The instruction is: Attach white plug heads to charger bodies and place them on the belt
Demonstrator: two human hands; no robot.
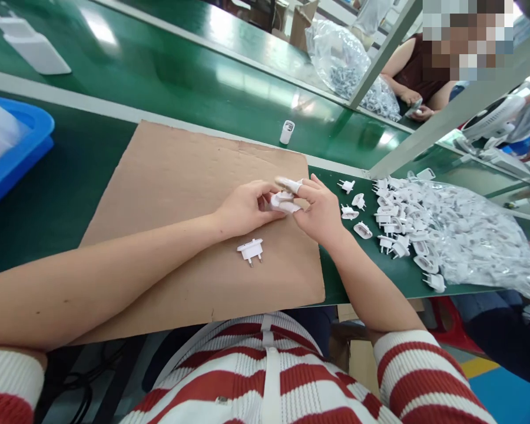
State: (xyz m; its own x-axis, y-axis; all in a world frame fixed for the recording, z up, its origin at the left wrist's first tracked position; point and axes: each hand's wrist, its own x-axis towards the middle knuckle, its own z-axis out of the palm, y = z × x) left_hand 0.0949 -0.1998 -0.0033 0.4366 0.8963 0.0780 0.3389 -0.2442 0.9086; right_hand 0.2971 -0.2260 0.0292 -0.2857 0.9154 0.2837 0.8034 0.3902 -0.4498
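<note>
Left hand [242,207] and right hand [320,209] are both pinching a plug part [284,202] over the cardboard [181,176]. With a fingertip-only hold, it may be slipping and dropping.

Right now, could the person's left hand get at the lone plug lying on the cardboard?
Probably yes: the plug lies on bare cardboard close to the left hand, nothing between them. But that hand and the right hand both pinch a white part.

Head-worn camera (the only view) looks forward and down — close over left hand [242,209] and right hand [320,213].
</note>
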